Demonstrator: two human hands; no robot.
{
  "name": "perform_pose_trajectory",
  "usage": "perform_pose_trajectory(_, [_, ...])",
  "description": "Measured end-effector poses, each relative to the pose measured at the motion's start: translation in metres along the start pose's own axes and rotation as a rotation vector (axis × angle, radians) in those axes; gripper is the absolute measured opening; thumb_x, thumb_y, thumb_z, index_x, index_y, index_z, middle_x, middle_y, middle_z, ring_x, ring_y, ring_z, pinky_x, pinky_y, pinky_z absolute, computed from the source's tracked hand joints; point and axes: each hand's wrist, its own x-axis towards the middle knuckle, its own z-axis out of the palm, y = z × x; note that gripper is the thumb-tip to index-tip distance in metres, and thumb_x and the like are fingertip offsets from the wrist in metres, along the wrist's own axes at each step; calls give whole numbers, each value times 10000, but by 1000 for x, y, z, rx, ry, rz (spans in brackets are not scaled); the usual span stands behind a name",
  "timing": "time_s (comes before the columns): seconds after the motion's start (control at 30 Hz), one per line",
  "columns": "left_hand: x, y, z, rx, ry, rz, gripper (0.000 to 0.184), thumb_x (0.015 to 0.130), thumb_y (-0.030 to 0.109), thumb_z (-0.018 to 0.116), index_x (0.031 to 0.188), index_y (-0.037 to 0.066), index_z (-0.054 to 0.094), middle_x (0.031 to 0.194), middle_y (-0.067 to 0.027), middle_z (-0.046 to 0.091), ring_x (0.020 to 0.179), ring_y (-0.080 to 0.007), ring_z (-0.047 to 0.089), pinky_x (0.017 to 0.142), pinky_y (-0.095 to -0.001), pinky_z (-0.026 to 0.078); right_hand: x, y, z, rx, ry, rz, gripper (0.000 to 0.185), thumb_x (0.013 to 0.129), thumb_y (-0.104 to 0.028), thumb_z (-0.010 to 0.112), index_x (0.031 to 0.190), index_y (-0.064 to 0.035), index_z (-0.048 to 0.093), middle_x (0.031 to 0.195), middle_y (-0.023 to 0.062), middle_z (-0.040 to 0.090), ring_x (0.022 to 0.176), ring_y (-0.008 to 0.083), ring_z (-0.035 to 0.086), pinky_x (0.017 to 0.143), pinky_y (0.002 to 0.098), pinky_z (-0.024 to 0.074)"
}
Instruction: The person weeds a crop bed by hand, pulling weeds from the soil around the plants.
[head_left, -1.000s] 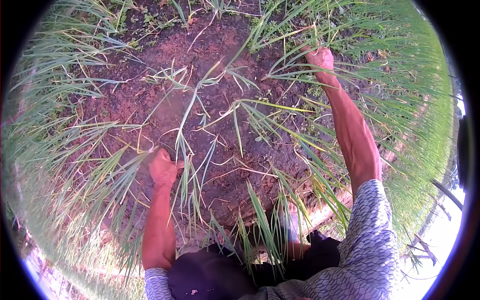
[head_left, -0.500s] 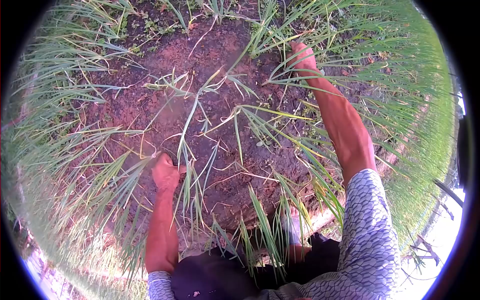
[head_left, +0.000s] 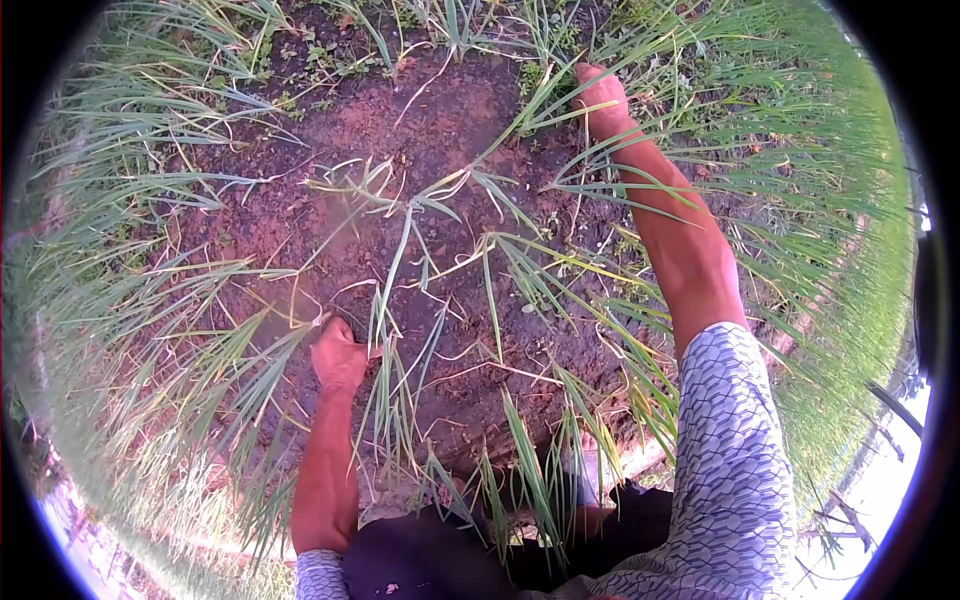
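Observation:
My left hand [head_left: 340, 362] is low on the soil at the left of centre, its fingers curled and the thumb pointing right. A clump of onion-like plants [head_left: 240, 345] spreads leftward from beside its fingertips. Long drooping leaves [head_left: 388, 375] hang just right of the thumb. Far forward on the right, my right hand [head_left: 603, 102] reaches down among green leaves with its fingers bent closed. What sits in the fingers of either hand is hidden. A thin leafy onion plant [head_left: 408, 205] leans across the bare soil between the two hands.
Damp reddish-brown soil [head_left: 330, 130] covers the middle. Dense rows of onion-like leaves stand at the left and right [head_left: 810, 200]. Small weeds [head_left: 325, 60] grow at the far side. Several plants [head_left: 530, 450] stand close before my knees. Dry branches [head_left: 850, 520] show at the right edge.
My right hand has turned and shifted slightly left among the leaves. My left hand stays at nearly the same spot. The whole view has moved a little, so the plants sit lower.

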Motion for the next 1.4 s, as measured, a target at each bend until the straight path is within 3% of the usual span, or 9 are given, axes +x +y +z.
perform_pose_trajectory(0.27, [-2,3,-6,-2,-47,-13,452,554,176,858,721,63,454,614,-85,493,568,-245,459,601,-381,457,13,32,2,-247,-415,-379,224,766,-174,654,952,-72,725,976,201,699,906,335,693,803,434,561])
perform_pose_trajectory(0.33, [-1,5,-5,10,-37,-34,553,496,210,951,708,66,461,606,-55,510,569,-197,480,592,-372,465,1,48,24,-4,-172,-343,278,810,-263,671,1032,-104,718,993,180,698,909,330,694,794,421,567])
perform_pose_trajectory(0.37, [-2,4,-5,2,-32,-26,554,498,212,952,708,65,460,604,-54,512,568,-196,479,591,-372,466,-13,17,-22,612,-307,228,345,843,-376,669,1068,-118,705,1008,181,683,903,333,689,789,423,568])
perform_pose_trajectory(0.43, [-2,4,-5,-10,-20,-5,557,501,216,953,708,65,459,602,-51,514,566,-195,476,588,-373,467,3,44,67,342,-129,-42,393,836,-432,673,1052,-105,704,990,185,681,892,328,687,788,420,569])
perform_pose_trajectory(0.5, [-1,3,-4,3,-15,-10,558,502,219,954,709,65,459,603,-51,518,564,-192,473,584,-372,466,-10,-13,-9,223,-111,27,459,796,-472,693,1022,-72,697,952,201,687,861,332,682,777,428,566])
perform_pose_trajectory(0.73, [-2,3,-5,-18,-29,13,494,566,227,884,721,68,442,599,-78,472,548,-238,427,572,-371,451,-8,-58,-3,256,87,214,191,796,-233,638,894,-69,640,890,186,682,839,361,683,703,457,562])
perform_pose_trajectory(1.03, [0,-2,-1,-53,-2,42,589,499,283,956,657,78,427,572,-46,500,538,-191,423,553,-363,445,1,-17,23,355,2,58,306,842,-332,654,986,-63,685,898,201,694,840,393,672,702,459,554])
perform_pose_trajectory(1.17, [-2,2,-4,-18,-12,19,589,497,277,956,655,77,425,569,-46,494,538,-188,416,553,-364,443,-24,-22,-14,932,-39,372,222,812,-129,711,1012,-33,717,743,92,688,627,136,623,585,298,506])
perform_pose_trajectory(1.4, [-1,2,-5,-12,-33,15,589,502,266,955,665,71,423,574,-42,490,541,-191,409,549,-366,437,-23,7,7,699,-52,-10,296,859,-248,691,1135,-140,687,1003,173,704,893,320,688,792,410,546])
